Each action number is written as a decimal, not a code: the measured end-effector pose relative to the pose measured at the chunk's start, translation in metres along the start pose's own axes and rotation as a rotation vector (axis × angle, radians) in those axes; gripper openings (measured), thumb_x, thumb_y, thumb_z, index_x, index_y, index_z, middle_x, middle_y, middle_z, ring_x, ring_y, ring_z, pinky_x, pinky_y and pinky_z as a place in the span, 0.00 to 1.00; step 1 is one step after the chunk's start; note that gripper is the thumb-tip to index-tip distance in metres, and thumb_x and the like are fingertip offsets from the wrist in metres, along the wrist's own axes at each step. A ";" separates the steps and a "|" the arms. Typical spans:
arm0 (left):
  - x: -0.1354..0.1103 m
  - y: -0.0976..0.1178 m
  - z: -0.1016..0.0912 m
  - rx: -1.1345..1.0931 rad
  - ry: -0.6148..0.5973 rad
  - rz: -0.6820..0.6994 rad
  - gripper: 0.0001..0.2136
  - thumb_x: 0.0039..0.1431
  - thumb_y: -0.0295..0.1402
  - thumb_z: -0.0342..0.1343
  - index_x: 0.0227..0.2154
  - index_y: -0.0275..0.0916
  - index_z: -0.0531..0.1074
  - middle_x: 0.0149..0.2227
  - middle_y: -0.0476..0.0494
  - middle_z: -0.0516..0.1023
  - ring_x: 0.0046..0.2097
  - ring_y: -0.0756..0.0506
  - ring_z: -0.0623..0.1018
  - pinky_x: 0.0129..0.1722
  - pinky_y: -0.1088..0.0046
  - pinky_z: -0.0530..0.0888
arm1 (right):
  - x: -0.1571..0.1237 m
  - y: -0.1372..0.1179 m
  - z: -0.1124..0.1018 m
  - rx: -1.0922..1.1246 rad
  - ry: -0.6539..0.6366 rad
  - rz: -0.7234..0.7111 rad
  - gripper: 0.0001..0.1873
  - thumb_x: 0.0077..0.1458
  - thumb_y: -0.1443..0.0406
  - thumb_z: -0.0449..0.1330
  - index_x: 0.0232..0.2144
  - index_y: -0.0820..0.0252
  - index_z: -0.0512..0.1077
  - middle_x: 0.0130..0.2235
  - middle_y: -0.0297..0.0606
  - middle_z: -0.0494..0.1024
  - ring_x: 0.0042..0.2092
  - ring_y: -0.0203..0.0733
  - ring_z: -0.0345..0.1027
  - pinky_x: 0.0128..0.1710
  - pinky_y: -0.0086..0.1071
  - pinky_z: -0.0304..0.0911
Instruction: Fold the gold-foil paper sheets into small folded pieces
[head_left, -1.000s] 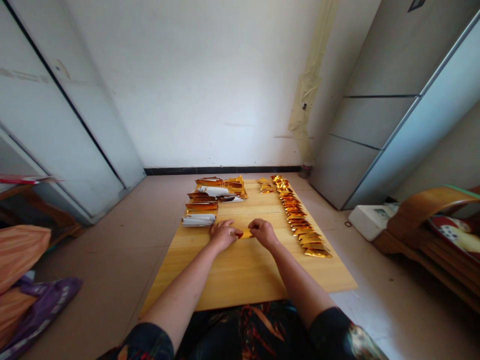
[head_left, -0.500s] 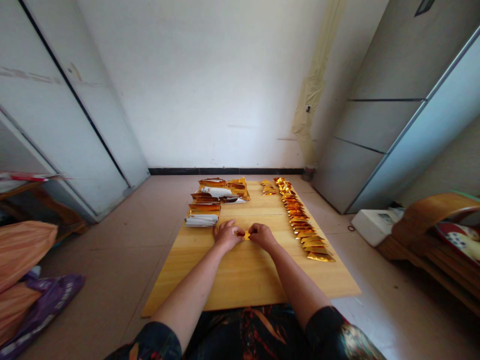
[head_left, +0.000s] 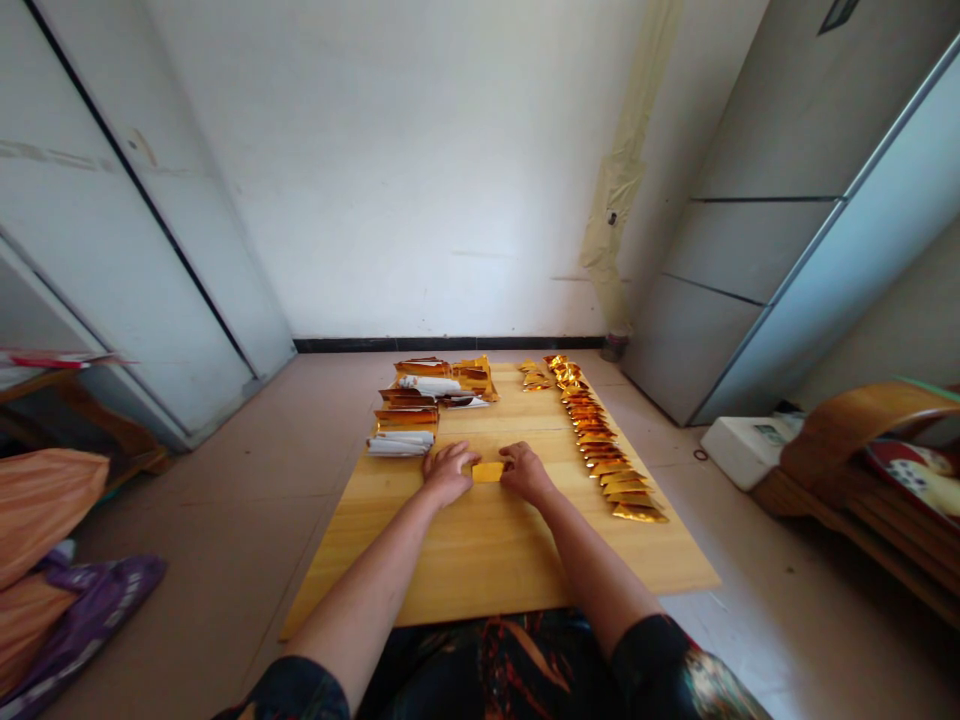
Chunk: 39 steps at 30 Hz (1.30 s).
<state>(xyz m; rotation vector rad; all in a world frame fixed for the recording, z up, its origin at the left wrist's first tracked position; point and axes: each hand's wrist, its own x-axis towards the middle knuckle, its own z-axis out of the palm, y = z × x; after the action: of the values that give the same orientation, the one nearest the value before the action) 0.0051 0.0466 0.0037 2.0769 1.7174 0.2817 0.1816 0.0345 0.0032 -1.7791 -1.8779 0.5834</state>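
Item: one rectangular piece of gold foil (head_left: 487, 472), lying flat at the middle of a pale wooden surface (head_left: 495, 560), between the two hands. Left hand (head_left: 448, 475): open, fingers spread, tips at the foil's left edge. Right hand (head_left: 526, 474): open, fingers slightly curled, just beside the foil's right edge. Neither grips it; their placement on either side suggests steadying or squaring the piece. To the right of the hands: a long diagonal row of gold foil sachets (head_left: 600, 440), overlapping like shingles, apparently to keep them orderly in little space. Beyond the row's far end: a small cluster of gold foil pieces (head_left: 536, 375). To the left of the hands: stacks of gold foil strips (head_left: 405, 418) and white folded strips (head_left: 399, 446), seemingly sorted by colour and kept within reach. Also present: a purple plastic bag (head_left: 97, 610) on the tiled floor (head_left: 225, 500).
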 end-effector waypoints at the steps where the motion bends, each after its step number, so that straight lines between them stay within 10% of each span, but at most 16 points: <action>1: 0.000 0.000 0.001 0.005 0.005 0.001 0.24 0.46 0.29 0.52 0.48 0.54 0.71 0.62 0.55 0.60 0.63 0.43 0.57 0.62 0.58 0.49 | 0.000 0.000 0.000 -0.013 -0.005 -0.011 0.20 0.42 0.77 0.58 0.40 0.64 0.74 0.43 0.43 0.73 0.40 0.36 0.68 0.42 0.25 0.61; 26: -0.009 -0.003 0.013 -0.013 0.249 0.087 0.15 0.45 0.33 0.58 0.39 0.51 0.75 0.56 0.54 0.68 0.59 0.43 0.62 0.60 0.62 0.56 | -0.006 0.005 0.009 0.011 0.098 -0.115 0.13 0.40 0.79 0.54 0.30 0.61 0.69 0.36 0.36 0.68 0.34 0.34 0.64 0.36 0.24 0.60; 39: -0.013 -0.008 0.022 -0.105 0.480 0.396 0.07 0.45 0.22 0.57 0.22 0.42 0.74 0.44 0.47 0.75 0.50 0.43 0.68 0.51 0.62 0.65 | -0.037 -0.004 -0.010 -0.496 0.191 -0.333 0.10 0.59 0.68 0.52 0.29 0.57 0.72 0.34 0.38 0.73 0.38 0.40 0.61 0.32 0.29 0.50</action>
<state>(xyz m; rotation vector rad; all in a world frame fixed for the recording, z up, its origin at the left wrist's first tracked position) 0.0041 0.0313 -0.0183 2.3890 1.4631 1.0404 0.1864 -0.0026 0.0116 -1.6629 -2.2415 -0.1865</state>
